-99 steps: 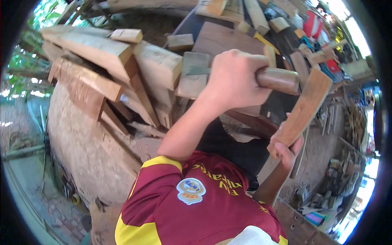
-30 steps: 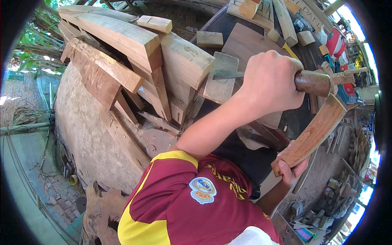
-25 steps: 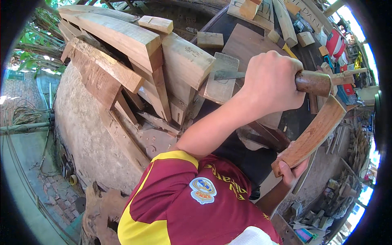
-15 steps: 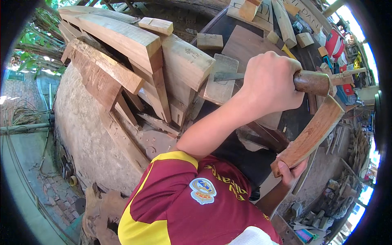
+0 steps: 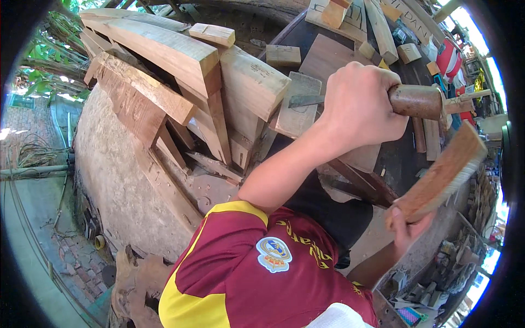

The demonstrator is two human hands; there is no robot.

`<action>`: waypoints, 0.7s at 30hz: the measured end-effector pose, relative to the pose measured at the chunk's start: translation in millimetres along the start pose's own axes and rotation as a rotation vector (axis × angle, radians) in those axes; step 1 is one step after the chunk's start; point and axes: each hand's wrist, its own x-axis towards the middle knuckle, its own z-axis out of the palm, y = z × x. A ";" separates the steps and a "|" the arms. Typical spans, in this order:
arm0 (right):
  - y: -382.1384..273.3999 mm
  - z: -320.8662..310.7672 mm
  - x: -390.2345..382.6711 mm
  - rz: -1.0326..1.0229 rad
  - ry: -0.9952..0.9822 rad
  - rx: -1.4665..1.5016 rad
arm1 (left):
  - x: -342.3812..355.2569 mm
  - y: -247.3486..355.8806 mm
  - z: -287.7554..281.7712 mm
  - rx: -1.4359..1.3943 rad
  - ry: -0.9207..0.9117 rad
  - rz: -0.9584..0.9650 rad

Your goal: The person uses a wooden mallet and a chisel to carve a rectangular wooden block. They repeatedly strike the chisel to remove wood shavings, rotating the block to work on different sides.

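My left hand is wrapped round the brown cylindrical handle of a chisel. Its flat metal blade points left over a pale wooden block; whether the two touch is unclear. Lower on the right, my right hand grips a flat wooden bar, tilted up toward the right and blurred by motion, its upper end to the right of and below the handle's end.
Large angled timber pieces are stacked left of the block. A dark bench carries offcuts, boards and a red-and-white object. A gnarled wood piece lies at lower left, and scrap wood is piled at right.
Compared with half a second ago, my right hand and the wooden bar have swung right, away from the handle, and blurred. My left hand with the chisel has risen slightly.
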 end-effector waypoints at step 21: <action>-62.1 26.0 87.0 -0.575 0.228 -0.680 | -2.8 -4.4 -0.3 0.025 0.043 -0.036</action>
